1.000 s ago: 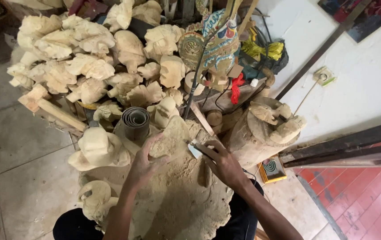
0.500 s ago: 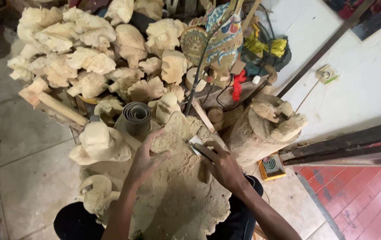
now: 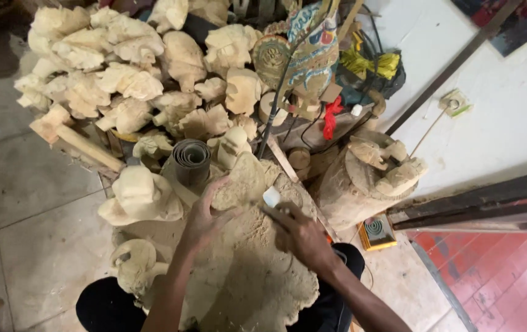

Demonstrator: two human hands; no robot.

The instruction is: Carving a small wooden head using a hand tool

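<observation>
Left edge: grey tiled floor (image 3: 11,197), bare tile showing. Upper left: heap of pale rough-cut wood carvings (image 3: 122,80), stacked loose, likely blanks waiting their turn. Below it, a hat-shaped carved piece (image 3: 140,197) and a rolled dark sheet (image 3: 191,161) standing on end just beside the work.

Centre: large flat carved wood panel (image 3: 245,270) lies across the person's lap, tilted toward them, probably so the face stays steady and reachable. Left hand (image 3: 205,215) presses on the panel's upper part, fingers spread and curled over the edge, bracing it; grip apart, nothing held inside it. Right hand (image 3: 300,237) has its grip clamped on a small carving tool (image 3: 272,200), pale tip touching the panel near the top.

Right: chunky carved log (image 3: 361,178), then white wall (image 3: 509,123), red tiles lower right.
</observation>
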